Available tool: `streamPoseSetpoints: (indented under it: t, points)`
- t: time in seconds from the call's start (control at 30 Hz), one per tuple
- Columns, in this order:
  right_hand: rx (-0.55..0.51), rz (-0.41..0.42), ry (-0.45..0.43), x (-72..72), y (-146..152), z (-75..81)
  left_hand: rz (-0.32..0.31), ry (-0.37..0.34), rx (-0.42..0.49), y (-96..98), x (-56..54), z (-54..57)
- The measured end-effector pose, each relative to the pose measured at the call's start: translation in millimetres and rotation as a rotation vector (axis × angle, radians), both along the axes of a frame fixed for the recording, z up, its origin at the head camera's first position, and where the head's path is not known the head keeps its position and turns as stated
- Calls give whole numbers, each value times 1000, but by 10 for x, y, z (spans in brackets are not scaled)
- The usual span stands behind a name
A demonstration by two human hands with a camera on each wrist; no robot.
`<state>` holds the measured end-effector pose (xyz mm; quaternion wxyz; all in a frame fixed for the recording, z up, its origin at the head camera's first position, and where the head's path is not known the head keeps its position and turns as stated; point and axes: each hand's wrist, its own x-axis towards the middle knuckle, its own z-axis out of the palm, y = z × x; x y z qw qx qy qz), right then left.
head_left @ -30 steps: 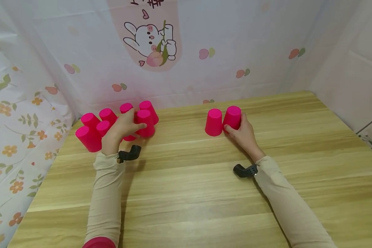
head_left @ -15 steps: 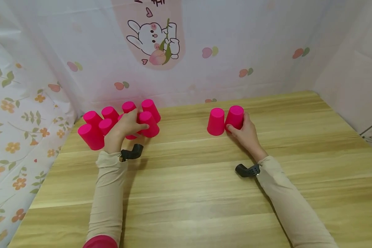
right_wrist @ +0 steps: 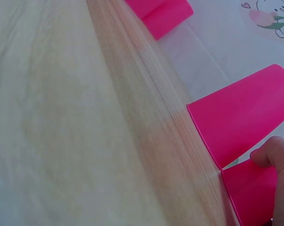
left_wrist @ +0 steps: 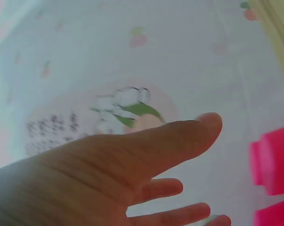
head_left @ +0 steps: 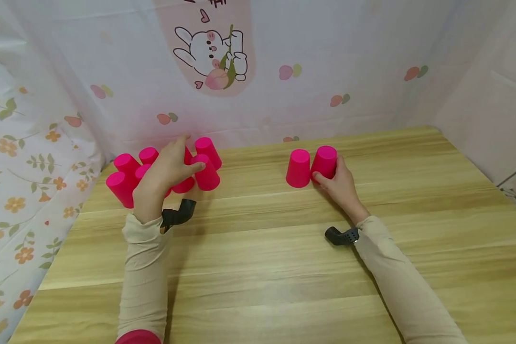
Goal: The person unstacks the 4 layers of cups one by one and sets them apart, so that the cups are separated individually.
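My right hand grips an upside-down pink cup on the table, thumb at its near side. Right next to it stands a second pink cup; in the right wrist view their rims meet. At the left, my left hand hovers over a group of several inverted pink cups, fingers extended and thumb apart, holding nothing. Its thumb overlaps the front right cup in the head view. The hand partly hides the cups beneath it. In the left wrist view, pink cups lie beyond the thumb.
The cups stand along the back of a wooden table, before a white printed curtain. A floral curtain hangs along the left side. Black camera mounts sit at both wrists.
My left hand has risen and shifted slightly left off the cups, its fingers spreading. The right hand keeps its hold on the same cup. The head view has swayed a little.
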<state>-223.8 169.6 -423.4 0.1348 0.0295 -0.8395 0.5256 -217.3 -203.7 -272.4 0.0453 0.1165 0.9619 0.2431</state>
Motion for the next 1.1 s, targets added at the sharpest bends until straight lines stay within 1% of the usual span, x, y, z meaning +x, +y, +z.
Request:
streamPoseSetpoints:
  t: [0.07, 0.13, 0.23, 0.3, 0.37, 0.47, 0.53, 0.6, 0.67, 0.77, 0.9, 1.0, 1.1]
  points:
    - [-2, 1, 5, 1, -2, 1, -5, 48, -9, 57, 56, 41]
    - [-3, 3, 10, 1, -2, 1, -1, 111, -43, 134, 103, 54]
    - [-3, 7, 10, -1, -3, 1, -18, 215, -86, 297, 132, 15]
    - [-3, 10, 8, -1, -4, -1, -61, 262, -100, 407, 123, -46]
    - [2, 9, 6, -1, -6, -1, -130, 280, -76, 509, 92, -119]
    - [4, 5, 5, 1, -11, 1, -230, 264, -16, 630, 35, -233]
    - [6, 1, 7, 3, -12, 0, -277, 243, 32, 700, -10, -310]
    - [8, 0, 7, 7, -15, -2, -311, 201, 105, 767, -40, -382]
    - [11, 0, 3, 13, -4, -4, -332, 154, 167, 856, -60, -446]
    - [13, -3, -2, 20, 7, -7, -351, 92, 246, 1032, -73, -521]
    - [9, -7, -6, 20, 11, -10, -353, 45, 291, 1322, -117, -636]
    - [10, -6, -8, 13, 4, -11, -340, 31, 311, 1519, -173, -716]
    - [7, -2, -1, 8, -6, -3, -322, 43, 330, 1660, -228, -765]
